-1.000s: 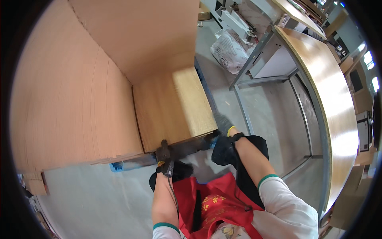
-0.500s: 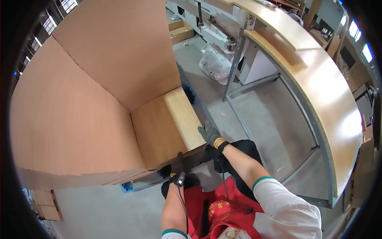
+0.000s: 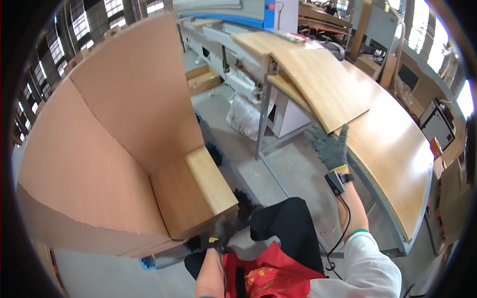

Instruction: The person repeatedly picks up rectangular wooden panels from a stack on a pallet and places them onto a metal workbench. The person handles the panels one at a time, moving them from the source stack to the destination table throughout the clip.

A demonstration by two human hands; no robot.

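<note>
My right hand (image 3: 328, 146), in a grey knit glove, has its fingers spread at the near corner of a loose wooden board (image 3: 323, 84) on the worktable. Whether it touches the board I cannot tell. Down at the front edge of the wooden panels (image 3: 181, 198) in the tall cardboard carton is my gloved left hand (image 3: 222, 234). Its fingers are blurred and partly hidden. A lighter wood strip (image 3: 211, 181) runs along the right side of these panels.
The carton's high walls (image 3: 84, 164) rise at the left, above a blue pallet (image 3: 148, 263). A metal-framed worktable (image 3: 392, 159) curves along the right. Farther back are a plastic-wrapped bundle (image 3: 243, 116), an open cardboard box (image 3: 202, 79) and a long white machine (image 3: 233, 62).
My right hand has left the panels in the carton and risen right to the worktable's board. My left hand stays at the panels' front edge. The view has tilted up.
</note>
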